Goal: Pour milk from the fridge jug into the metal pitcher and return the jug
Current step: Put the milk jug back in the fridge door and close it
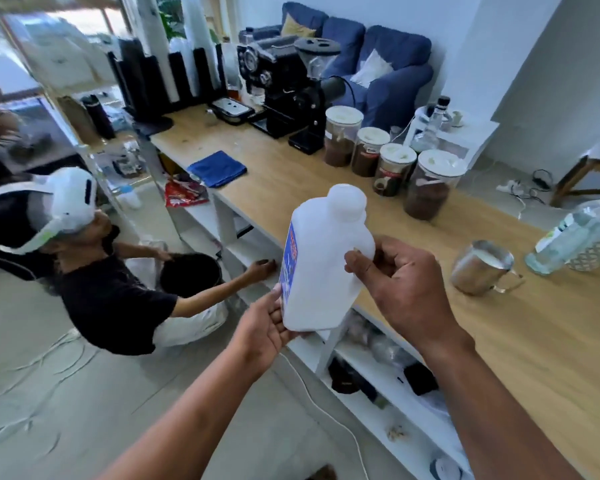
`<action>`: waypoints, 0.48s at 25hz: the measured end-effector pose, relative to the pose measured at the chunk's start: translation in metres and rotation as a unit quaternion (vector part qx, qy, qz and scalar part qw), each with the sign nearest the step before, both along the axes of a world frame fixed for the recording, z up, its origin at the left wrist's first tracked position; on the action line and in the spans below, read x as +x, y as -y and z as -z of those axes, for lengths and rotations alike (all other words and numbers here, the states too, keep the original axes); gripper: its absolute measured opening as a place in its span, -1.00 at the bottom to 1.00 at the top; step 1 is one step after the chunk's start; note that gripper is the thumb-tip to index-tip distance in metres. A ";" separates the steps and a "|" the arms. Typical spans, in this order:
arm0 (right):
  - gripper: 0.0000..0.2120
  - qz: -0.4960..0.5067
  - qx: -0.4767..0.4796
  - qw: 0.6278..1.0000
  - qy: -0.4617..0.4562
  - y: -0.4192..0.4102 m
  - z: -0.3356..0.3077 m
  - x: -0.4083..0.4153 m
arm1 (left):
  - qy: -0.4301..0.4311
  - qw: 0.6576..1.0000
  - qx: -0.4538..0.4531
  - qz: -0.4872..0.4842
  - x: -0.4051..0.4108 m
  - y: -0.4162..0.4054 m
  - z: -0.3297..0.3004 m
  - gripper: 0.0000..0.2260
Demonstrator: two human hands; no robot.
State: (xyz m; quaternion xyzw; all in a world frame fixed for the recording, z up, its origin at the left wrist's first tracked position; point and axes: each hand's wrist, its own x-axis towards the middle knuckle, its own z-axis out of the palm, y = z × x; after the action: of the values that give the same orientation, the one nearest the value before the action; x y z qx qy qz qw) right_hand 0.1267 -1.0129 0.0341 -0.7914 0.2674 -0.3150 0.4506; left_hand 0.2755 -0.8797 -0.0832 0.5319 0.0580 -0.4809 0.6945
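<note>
Hands (400, 282) hold jug (321, 268) near-upright, cap up.

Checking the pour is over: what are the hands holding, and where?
The white milk jug, capped: left hand under its base, right hand on its upper side.

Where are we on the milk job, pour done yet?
The pour looks done: the pitcher on the counter holds milk. In hand: the jug, cap on, held upright off the counter's edge, the left hand under its base and the right hand on its shoulder. Left: returning the jug to the fridge, which is not in view.
</note>
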 end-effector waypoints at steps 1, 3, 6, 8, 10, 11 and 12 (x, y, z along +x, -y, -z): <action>-0.82 -0.023 0.002 1.000 -0.002 -0.014 0.000 0.011 | -0.002 1.000 0.002 -0.020 0.005 -0.022 0.000 -0.71; -0.82 -0.068 0.008 0.998 -0.004 -0.042 0.001 0.034 | 0.000 0.998 0.005 -0.063 0.014 -0.067 -0.002 -0.72; -0.83 -0.157 0.014 0.987 -0.004 -0.091 0.005 0.071 | 0.008 0.989 0.017 -0.149 0.023 -0.136 0.004 -0.71; -0.82 -0.210 0.012 0.978 -0.008 -0.122 0.008 0.096 | 0.008 0.981 0.021 -0.194 0.025 -0.177 -0.001 -0.69; -0.79 -0.272 0.001 0.962 -0.014 -0.148 0.006 0.123 | 0.000 0.965 0.020 -0.262 0.028 -0.215 -0.002 -0.68; -0.76 -0.329 -0.006 0.944 -0.021 -0.169 0.007 0.141 | -0.005 0.949 0.017 -0.315 0.029 -0.241 -0.001 -0.68; -0.73 -0.379 -0.013 0.925 -0.031 -0.193 0.008 0.159 | -0.007 0.931 0.015 -0.365 0.029 -0.268 0.001 -0.68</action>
State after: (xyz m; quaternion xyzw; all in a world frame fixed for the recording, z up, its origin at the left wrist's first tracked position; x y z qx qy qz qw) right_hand 0.2859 -0.8204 0.0263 -0.8487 -0.0429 -0.0993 0.5177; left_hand 0.3043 -0.6115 -0.0843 0.4808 0.2602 -0.1965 0.8139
